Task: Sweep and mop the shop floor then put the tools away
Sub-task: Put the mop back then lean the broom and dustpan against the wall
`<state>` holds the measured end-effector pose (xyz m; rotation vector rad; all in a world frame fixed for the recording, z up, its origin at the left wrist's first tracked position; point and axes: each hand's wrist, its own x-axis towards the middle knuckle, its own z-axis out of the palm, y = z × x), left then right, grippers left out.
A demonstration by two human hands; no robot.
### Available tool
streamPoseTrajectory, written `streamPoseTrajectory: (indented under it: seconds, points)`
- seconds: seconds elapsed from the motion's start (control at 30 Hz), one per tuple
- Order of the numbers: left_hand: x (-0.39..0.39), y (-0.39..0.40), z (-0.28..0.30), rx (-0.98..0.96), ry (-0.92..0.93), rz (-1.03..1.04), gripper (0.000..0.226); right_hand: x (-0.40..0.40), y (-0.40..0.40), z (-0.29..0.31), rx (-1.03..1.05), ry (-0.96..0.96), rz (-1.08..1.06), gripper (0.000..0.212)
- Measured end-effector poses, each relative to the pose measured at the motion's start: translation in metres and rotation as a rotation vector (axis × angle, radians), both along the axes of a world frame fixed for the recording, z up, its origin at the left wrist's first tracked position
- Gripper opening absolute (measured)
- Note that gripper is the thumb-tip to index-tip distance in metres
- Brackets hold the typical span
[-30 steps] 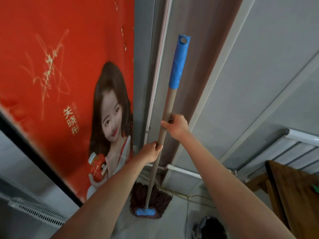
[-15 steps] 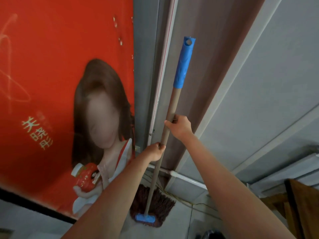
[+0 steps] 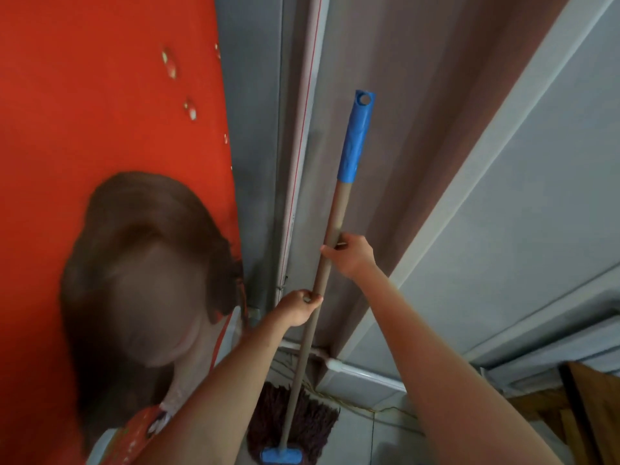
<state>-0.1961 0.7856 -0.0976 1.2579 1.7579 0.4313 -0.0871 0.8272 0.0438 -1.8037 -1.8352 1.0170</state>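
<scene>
A mop stands nearly upright in a corner, its tan handle [image 3: 332, 226] topped by a blue grip [image 3: 356, 139] with a hanging hole. Its dark maroon stringy head [image 3: 302, 421], with a blue clamp [image 3: 281, 456], rests on the pale floor. My left hand [image 3: 298, 307] grips the handle at mid height. My right hand [image 3: 352, 251] grips it a little higher up, thumb and fingers wrapped around the pole. The top of the handle leans toward the grey wall behind.
A large red poster [image 3: 110, 112] showing a person covers the wall on the left. A white pipe [image 3: 365, 374] and thin cables run along the base of the grey wall. A brown wooden board [image 3: 593, 414] stands at the lower right.
The view has shifted closer to the corner and up; the poster slid left and down. The mop stays in the corner with both hands still gripping the handle in the same spots.
</scene>
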Motion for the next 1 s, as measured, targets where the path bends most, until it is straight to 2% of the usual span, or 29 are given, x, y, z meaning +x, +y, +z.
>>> streamPoseTrajectory:
  seconds: [0.23, 0.57, 0.67, 0.8, 1.0]
  points:
    - [0.002, 0.031, -0.009, 0.019, 0.026, -0.052, 0.039, 0.007, 0.025, -0.006, 0.018, -0.062, -0.026, 0.031]
    - [-0.002, 0.042, -0.007, 0.032, 0.063, -0.06, 0.034, 0.021, 0.026, -0.005, -0.029, -0.055, -0.049, 0.054]
    - [-0.006, 0.037, -0.001, 0.049, 0.043, -0.048, 0.036, 0.029, 0.017, -0.002, -0.029, -0.048, -0.074, 0.057]
    - [-0.011, 0.017, 0.009, 0.032, 0.071, -0.06, 0.05, 0.042, -0.002, 0.002, 0.005, -0.063, -0.092, 0.055]
    - [-0.008, -0.031, 0.027, 0.034, 0.106, -0.038, 0.049, 0.069, -0.049, -0.003, -0.014, -0.122, -0.041, 0.058]
